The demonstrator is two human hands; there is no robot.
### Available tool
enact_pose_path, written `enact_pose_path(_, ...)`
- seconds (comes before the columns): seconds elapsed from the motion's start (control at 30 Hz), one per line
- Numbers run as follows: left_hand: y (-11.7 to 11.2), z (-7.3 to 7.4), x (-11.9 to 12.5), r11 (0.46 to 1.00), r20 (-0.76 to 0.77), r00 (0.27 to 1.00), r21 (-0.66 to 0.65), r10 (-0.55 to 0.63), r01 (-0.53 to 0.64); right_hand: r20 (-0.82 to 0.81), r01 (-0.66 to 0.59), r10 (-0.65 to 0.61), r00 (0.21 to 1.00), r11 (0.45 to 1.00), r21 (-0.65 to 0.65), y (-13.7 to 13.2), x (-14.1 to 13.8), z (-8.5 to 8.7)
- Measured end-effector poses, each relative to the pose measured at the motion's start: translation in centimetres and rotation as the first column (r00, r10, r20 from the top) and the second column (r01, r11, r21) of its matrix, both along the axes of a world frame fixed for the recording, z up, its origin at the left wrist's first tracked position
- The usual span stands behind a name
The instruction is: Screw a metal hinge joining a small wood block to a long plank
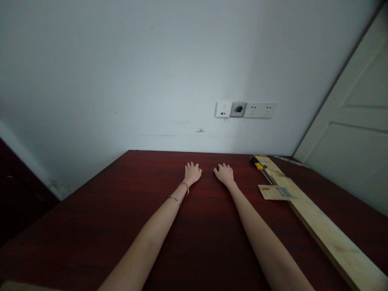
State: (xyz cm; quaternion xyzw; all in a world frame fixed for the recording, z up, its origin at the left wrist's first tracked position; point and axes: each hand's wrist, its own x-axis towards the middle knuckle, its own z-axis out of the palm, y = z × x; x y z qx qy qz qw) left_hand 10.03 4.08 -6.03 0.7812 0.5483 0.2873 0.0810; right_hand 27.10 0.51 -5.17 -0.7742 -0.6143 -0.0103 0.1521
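Both arms stretch forward over a dark red wooden table [127, 218]. My left hand [192, 173] lies flat on the tabletop with fingers spread, two thin bracelets on its wrist. My right hand [224, 173] lies flat beside it, fingers spread, holding nothing. To the right of my right hand lies a long pale wooden plank [321, 226] with a small wooden piece [270, 192] joined to it by a metal hinge [283, 191]. A screwdriver [261, 169] with a yellow and black handle rests against the plank's far end.
A white wall rises behind the table with a row of sockets [245, 109]. A pale door [354, 133] stands at the right. Dark furniture [18, 194] sits at the left, beyond the table's edge.
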Motion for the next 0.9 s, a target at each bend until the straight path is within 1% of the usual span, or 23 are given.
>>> enact_pose_path(0.2, 0.09, -0.18, -0.44, 1.0, -0.136, 0.991, -0.008, -0.013, 0.011, -0.009, -0.032, 0.033, 0.999, 0.999, 0.009, -0.38, 0.69, -0.09)
enact_pose_path(0.47, 0.15, -0.27, -0.61, 0.999, -0.273, 0.962, -0.031, -0.001, -0.008, -0.024, -0.022, 0.022, 0.999, 1.0, 0.022, -0.39, 0.52, -0.18)
enact_pose_path(0.7, 0.09, 0.02, -0.61, 0.999, -0.345, 0.939, -0.045, 0.006, -0.023, -0.01, -0.021, 0.022, 1.0, 0.998, 0.062, -0.55, 0.53, -0.13)
enact_pose_path(0.9, 0.12, 0.11, -0.55, 0.998, -0.363, 0.932, -0.051, 0.006, -0.026, 0.016, -0.019, 0.017, 1.0, 0.996, 0.09, -0.63, 0.55, 0.12)
